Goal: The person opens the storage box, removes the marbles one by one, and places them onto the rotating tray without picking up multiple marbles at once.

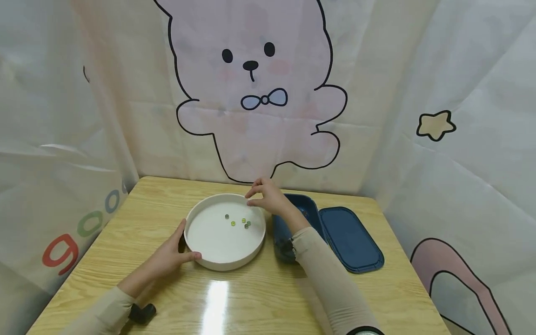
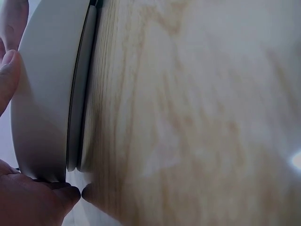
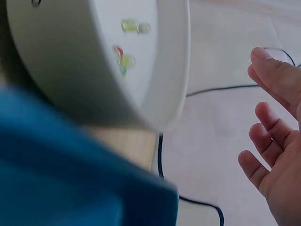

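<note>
A round white tray point(image 1: 214, 244) stands on the table with several small glass marbles point(image 1: 233, 223) on its floor, some greyish, some yellow-green. At the tray's left side, my left hand point(image 1: 169, 253) grips its wall, thumb at the front rim and fingers along the outside. In the left wrist view the thumb point(image 2: 8, 75) lies against the pale wall. My right hand point(image 1: 268, 197) hovers by the tray's back right rim, its fingers relaxed and apart. Nothing lies between those fingers point(image 3: 263, 141) in the right wrist view, where marbles point(image 3: 127, 60) show inside the tray.
Right of the tray is a deep dark blue container point(image 1: 284, 239), partly hidden by my right forearm. Its flat blue lid point(image 1: 353, 239) lies beside it. A black object point(image 1: 142, 314) shows by my left sleeve. A printed cloth point(image 1: 259, 149) hangs behind the table.
</note>
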The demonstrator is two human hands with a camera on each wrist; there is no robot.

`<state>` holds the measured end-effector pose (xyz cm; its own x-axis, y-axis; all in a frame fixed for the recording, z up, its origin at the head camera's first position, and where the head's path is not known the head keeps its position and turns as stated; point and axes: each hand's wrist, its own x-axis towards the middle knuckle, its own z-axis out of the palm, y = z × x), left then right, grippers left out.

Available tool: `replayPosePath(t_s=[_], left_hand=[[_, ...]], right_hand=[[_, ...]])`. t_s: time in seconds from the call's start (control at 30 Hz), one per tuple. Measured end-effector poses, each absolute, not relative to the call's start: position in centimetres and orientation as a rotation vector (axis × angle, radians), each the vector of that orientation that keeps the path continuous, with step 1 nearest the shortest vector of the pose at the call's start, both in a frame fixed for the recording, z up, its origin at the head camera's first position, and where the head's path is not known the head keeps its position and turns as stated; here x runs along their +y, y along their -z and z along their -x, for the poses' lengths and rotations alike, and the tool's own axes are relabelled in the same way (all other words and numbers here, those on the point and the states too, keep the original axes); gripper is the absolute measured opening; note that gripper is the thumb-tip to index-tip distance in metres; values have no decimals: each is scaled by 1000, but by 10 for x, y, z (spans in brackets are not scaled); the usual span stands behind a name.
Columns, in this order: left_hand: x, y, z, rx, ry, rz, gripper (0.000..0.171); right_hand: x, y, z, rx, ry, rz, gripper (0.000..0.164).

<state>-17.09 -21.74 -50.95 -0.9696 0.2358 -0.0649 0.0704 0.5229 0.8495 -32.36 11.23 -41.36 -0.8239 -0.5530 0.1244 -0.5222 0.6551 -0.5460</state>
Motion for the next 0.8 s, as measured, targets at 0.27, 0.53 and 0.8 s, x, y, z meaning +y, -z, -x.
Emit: replayPosePath(t_s=[0.27,0.53,0.8], left_hand=[[-219,510,172,2593,-1427,-283,128],[-220,511,175,2571,-1452,-298,130],[-220,511,175,2569,-1461,-305,129]], right_hand=[[150,408,328,2800,1023,833,21],[181,409,331,2844,1052,762,21],[204,413,337,2890,1024,716,22]])
